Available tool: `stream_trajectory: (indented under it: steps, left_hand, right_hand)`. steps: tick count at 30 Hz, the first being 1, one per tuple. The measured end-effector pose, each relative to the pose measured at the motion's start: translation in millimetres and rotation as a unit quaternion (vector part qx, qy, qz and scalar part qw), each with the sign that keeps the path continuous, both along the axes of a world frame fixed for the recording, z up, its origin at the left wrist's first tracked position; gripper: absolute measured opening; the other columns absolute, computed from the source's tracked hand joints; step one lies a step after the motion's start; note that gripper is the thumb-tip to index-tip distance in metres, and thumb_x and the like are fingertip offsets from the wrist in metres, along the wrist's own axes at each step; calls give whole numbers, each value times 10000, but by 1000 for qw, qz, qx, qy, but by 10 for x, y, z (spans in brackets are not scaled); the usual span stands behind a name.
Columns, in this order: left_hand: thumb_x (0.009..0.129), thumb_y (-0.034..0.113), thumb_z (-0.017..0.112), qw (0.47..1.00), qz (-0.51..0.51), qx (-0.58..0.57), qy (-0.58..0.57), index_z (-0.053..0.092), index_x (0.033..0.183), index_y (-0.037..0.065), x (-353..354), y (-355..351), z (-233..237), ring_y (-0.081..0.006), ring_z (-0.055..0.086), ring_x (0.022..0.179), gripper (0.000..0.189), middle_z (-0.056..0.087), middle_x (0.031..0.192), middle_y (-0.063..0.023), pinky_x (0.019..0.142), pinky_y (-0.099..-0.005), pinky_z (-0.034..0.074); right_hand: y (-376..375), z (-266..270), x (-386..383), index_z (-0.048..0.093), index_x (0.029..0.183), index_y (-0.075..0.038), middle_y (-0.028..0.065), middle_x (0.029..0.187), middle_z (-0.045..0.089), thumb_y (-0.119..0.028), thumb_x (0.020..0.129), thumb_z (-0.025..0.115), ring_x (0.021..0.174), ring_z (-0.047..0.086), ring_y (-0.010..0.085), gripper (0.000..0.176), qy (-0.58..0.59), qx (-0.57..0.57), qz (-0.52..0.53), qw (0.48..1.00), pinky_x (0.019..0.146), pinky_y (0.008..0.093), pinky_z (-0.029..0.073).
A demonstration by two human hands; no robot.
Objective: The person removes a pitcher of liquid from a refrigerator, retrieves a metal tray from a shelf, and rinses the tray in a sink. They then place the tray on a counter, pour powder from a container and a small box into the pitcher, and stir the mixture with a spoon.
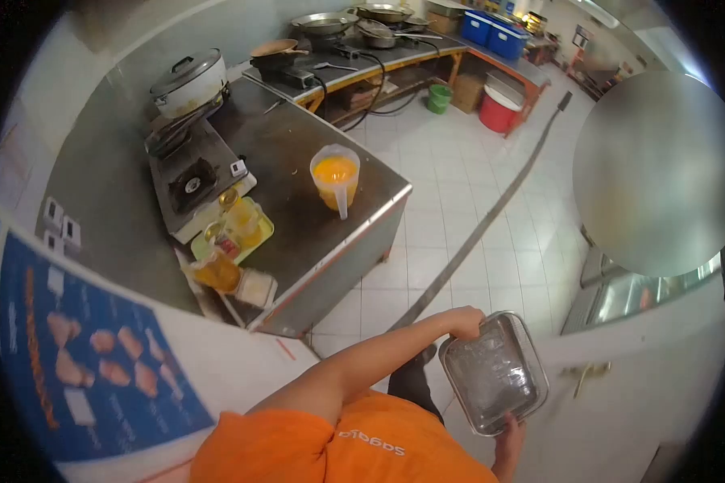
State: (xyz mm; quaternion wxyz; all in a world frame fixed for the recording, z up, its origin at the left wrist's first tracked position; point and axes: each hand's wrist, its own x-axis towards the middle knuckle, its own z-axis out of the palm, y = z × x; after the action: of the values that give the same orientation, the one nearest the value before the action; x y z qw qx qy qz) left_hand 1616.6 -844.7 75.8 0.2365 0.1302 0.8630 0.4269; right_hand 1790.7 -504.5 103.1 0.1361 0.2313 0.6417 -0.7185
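Both my hands hold a shiny, rectangular metal tray [494,374] with rounded corners and a raised rim, tilted in front of my orange shirt. My left hand [464,322] has its fingers closed around the upper rim, its arm stretched across from the left. At the lower rim, my right hand [508,436] grips the tray from below, partly hidden by it. Light glints off the tray's inside. To the left, a clear plastic jug [335,175] of orange-yellow liquid stands on a dark counter [294,233], apart from my hands.
A gas stove [192,187] and a green tray [258,241] with containers of yellow liquid line the counter's left. Pans [324,24] stand on the back worktop. A red bucket [498,110] sits on the tiled floor. A white door [620,386] with a handle is at right.
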Motion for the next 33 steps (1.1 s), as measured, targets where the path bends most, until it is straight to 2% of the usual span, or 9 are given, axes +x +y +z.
stream_trajectory:
  steps: [4, 7, 9, 14, 17, 25, 28, 31, 33]
  left_hand:
    - [790, 153, 652, 988, 136, 66, 9, 676, 1173, -4, -1124, -882, -42, -315, 687, 1010, 415, 716, 1094, -216, 896, -405, 524]
    - [846, 108, 675, 935, 253, 242, -62, 616, 1294, -15, -1759, -1517, -114, -254, 668, 1029, 469, 712, 1126, -133, 951, -363, 496]
    - [875, 66, 672, 875, 362, 309, -86, 608, 1229, -52, -2083, -1897, -161, -244, 692, 961, 378, 703, 1067, -151, 809, -387, 560]
    - [894, 42, 654, 621, 670, 401, -67, 580, 1160, -50, -2583, -2674, -332, -252, 723, 869, 290, 680, 1058, -163, 607, -397, 595]
    - [907, 30, 630, 454, 785, 421, -16, 473, 1313, -41, -2795, -3201, -483, -320, 694, 1016, 441, 624, 1214, -202, 770, -450, 629]
    - [889, 31, 603, 101, 852, 504, 95, 417, 1464, 134, -3458, -5161, -1593, -339, 528, 1232, 613, 472, 1457, -101, 923, -556, 537]
    - [919, 64, 586, -5, 865, 470, 172, 391, 1479, 129, -3657, -5784, -1096, -360, 506, 1277, 597, 425, 1503, -123, 959, -550, 542]
    - [955, 162, 612, -89, 883, 433, 158, 414, 1437, 17, -3509, -6508, -1366, -373, 571, 1235, 541, 460, 1473, -186, 831, -521, 626]
    - [936, 264, 694, -53, 916, 371, 143, 451, 1371, -78, -3373, -6967, -1470, -361, 647, 1141, 604, 528, 1392, -241, 677, -454, 651]
  right_hand:
    - [-324, -89, -1970, 425, 1419, -16, 143, 1240, 599, -372, 981, 663, 1102, 633, 235, 613, 92, 35, 100, 990, 884, 350, 549]
    - [-760, -92, -3385, 369, 1507, -49, 134, 1232, 621, -448, 1007, 594, 1080, 637, 210, 677, 203, -124, 108, 965, 863, 340, 538]
    - [-1326, 488, -4207, 294, 1568, -95, 133, 1259, 619, -498, 1009, 562, 1057, 641, 206, 740, 126, -92, 167, 973, 859, 346, 524]
    - [-2457, 624, -6115, 466, 1432, -69, 142, 1196, 668, -307, 1007, 607, 976, 668, 183, 507, 146, 68, 281, 946, 824, 308, 519]
    - [-3360, 570, -6996, 561, 1299, -22, 131, 1107, 701, -217, 987, 622, 918, 688, 178, 373, 168, 37, 393, 903, 791, 288, 522]
    - [-5391, -391, -8593, 566, 1250, 2, 142, 1029, 724, -84, 977, 549, 877, 713, 218, 286, 105, 46, 573, 811, 743, 299, 541]
    - [-5390, -859, -9428, 579, 1238, -6, 133, 1048, 723, -40, 938, 508, 880, 708, 201, 310, 93, 140, 655, 737, 721, 307, 544]
    - [-4870, -1278, -10400, 594, 1242, 6, 166, 1042, 706, -87, 961, 586, 811, 678, 191, 296, 56, 247, 611, 750, 686, 304, 546]
    - [-4606, -1399, -10857, 586, 1233, -9, 149, 1028, 691, -163, 987, 576, 792, 660, 197, 289, -14, 228, 554, 800, 674, 330, 564]
